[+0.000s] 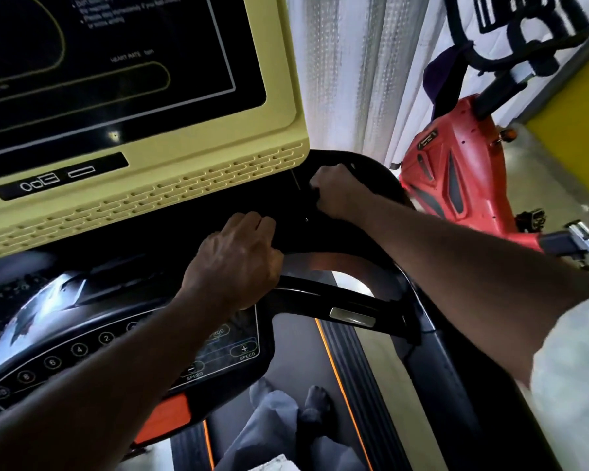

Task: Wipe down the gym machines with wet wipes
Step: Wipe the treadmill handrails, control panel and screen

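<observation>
I stand on a treadmill with a yellow-framed screen point(170, 185) and a black keypad console point(82, 348). My left hand point(235, 260) sits where the black curved handlebar point(323, 294) meets the console, with its fingers curled over the dark edge. My right hand point(337, 193) is further back in the black side tray point(371, 178) right of the screen. Its fingers are curled down against the tray. No wet wipe shows in either hand, and whatever is under the right fingers is hidden in the dark.
A red exercise bike point(456, 171) with black handlebars stands close on the right, in front of a white curtain point(354, 73). A yellow wall point(572, 93) is at far right. The treadmill belt with orange edging point(340, 385) and my feet point(313, 402) lie below.
</observation>
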